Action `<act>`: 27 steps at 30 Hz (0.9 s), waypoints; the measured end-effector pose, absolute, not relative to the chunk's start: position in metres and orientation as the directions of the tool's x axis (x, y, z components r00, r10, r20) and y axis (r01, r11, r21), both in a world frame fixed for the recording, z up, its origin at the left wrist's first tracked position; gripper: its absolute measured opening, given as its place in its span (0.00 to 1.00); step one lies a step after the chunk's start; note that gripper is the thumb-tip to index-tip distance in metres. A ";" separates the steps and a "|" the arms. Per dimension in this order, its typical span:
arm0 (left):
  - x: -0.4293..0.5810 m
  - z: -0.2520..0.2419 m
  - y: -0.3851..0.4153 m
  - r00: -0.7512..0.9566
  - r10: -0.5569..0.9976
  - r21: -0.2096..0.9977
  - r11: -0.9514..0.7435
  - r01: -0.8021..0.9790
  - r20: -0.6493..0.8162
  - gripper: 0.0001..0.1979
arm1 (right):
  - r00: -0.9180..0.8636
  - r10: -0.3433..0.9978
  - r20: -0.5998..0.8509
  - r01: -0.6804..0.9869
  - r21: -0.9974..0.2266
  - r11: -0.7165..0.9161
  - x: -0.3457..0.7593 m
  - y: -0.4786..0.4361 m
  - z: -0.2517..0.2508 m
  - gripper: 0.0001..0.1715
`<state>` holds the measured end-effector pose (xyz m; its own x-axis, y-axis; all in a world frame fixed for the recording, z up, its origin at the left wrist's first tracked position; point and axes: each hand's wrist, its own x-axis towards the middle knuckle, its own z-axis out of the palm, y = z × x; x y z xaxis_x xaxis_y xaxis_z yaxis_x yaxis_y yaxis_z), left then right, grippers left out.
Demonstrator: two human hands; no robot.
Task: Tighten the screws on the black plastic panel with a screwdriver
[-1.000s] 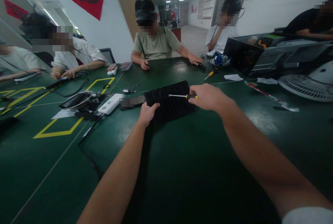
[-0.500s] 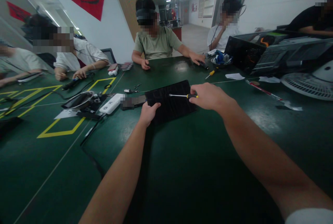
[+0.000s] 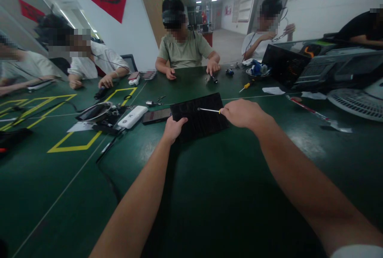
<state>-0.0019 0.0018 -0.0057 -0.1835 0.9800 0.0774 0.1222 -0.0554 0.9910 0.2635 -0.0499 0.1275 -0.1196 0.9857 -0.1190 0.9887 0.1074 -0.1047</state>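
Fingers (image 3: 229, 112) of the right hand (image 3: 245, 113) grip a screwdriver (image 3: 210, 110), while those of the left hand (image 3: 173, 129) clasp a black panel (image 3: 204, 124).

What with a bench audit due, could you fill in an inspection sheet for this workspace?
Surface: dark green tabletop, with yellow outlines at left.
Job's things: black panel; screwdriver, its tip at the panel's face, contact uncertain.
Clutter: dark phone-like device, white device, second screwdriver, white paper scrap.
Grips: left grip holds the panel's left edge; right grip is closed on the first screwdriver's handle.
Cables: black cable on the tabletop, left of the left forearm.
Surroundings: several people seated around; white fan and large casing at right.
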 end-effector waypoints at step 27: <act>-0.003 -0.010 0.006 -0.178 0.981 0.991 -0.052 0.126 0.074 0.19 | -0.189 0.981 0.044 0.960 -0.204 0.194 0.275 -0.049 0.128 0.11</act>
